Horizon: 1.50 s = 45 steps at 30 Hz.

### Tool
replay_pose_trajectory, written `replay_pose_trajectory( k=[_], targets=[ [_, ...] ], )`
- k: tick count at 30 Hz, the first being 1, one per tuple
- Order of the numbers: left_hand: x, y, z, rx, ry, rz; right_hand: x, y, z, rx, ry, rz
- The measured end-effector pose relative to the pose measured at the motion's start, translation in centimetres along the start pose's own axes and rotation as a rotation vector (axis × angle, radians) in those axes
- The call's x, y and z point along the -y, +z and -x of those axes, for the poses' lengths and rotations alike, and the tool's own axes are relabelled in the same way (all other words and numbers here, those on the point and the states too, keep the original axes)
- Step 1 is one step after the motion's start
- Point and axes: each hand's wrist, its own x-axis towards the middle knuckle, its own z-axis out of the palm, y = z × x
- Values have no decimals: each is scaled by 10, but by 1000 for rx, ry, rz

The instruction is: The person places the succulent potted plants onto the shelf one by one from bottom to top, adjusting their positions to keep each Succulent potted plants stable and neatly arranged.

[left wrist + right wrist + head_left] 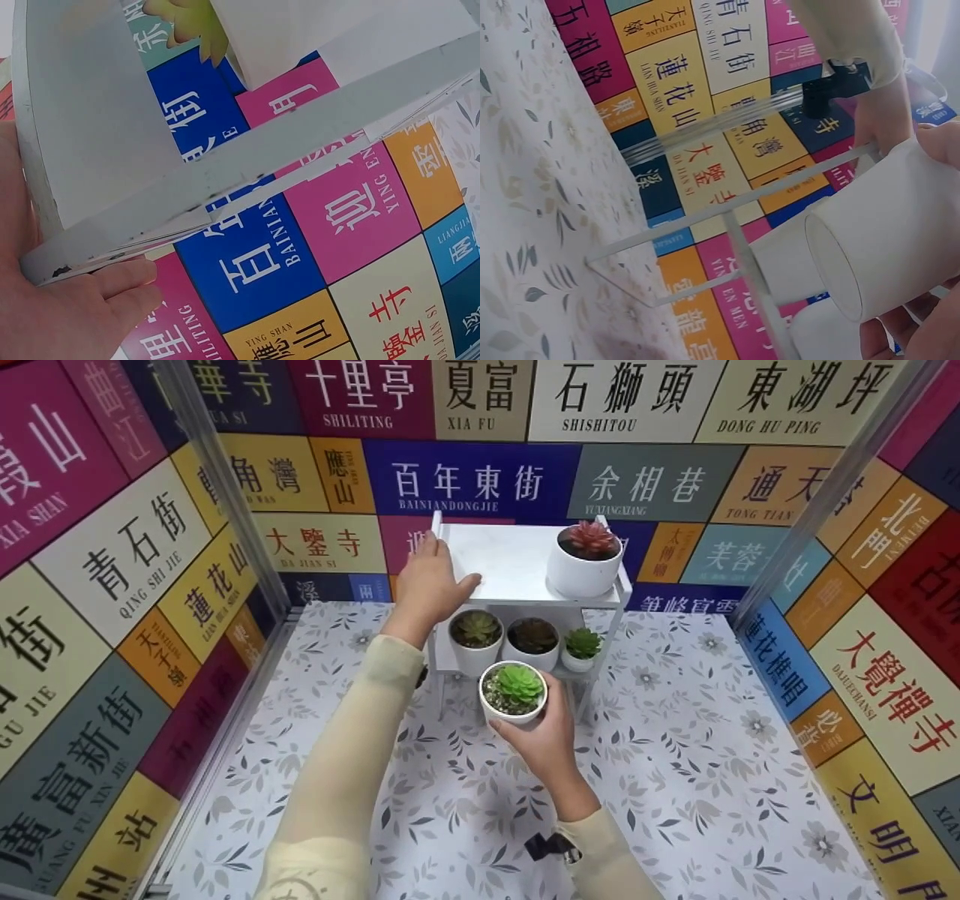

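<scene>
My right hand (547, 739) grips a white pot with a bright green succulent (520, 682), raised in front of the shelf's lower tier. In the right wrist view the pot (892, 232) shows its base, tilted, with fingers around its side. My left hand (430, 585) holds the upper left side of a white two-tier shelf (502, 556), thumb over the top board. Fingers wrap past the shelf's edge (247, 146) in the left wrist view. On the lower tier stand an olive-green succulent (477, 639), a dark brownish succulent (532, 645) and a small green one (580, 648).
A red succulent in a white pot (586, 561) stands at the right end of the top tier. The shelf rests on a leaf-patterned white surface (675, 765). Panels with place names (480, 480) form walls behind and at both sides, joined by clear corner posts.
</scene>
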Motion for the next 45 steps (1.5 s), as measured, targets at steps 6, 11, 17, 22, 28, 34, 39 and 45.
replay_pose_trajectory(
  k=[6, 11, 17, 22, 28, 34, 39, 45],
  targets=[
    [0, 2, 1, 5, 7, -3, 8, -8, -5, -22, 19, 8],
    [-1, 0, 1, 0, 12, -2, 16, -12, -13, -66, -9, 13],
    [0, -1, 1, -9, 2, 0, 27, -12, -25, -103, -35, 22],
    [0, 1, 1, -17, 7, 5, 37, -14, -32, -128, -41, 9],
    [-1, -1, 2, -9, 9, -6, 47, -15, -42, -161, -71, 19],
    [-2, -2, 3, -18, 8, -13, 60, -17, -51, -173, -72, -7],
    [-1, -2, 3, -15, 4, -2, 72, -21, -60, -207, -71, -14],
    [-2, -3, 3, -14, 6, 1, 82, -23, -72, -225, -93, -58]
  ],
)
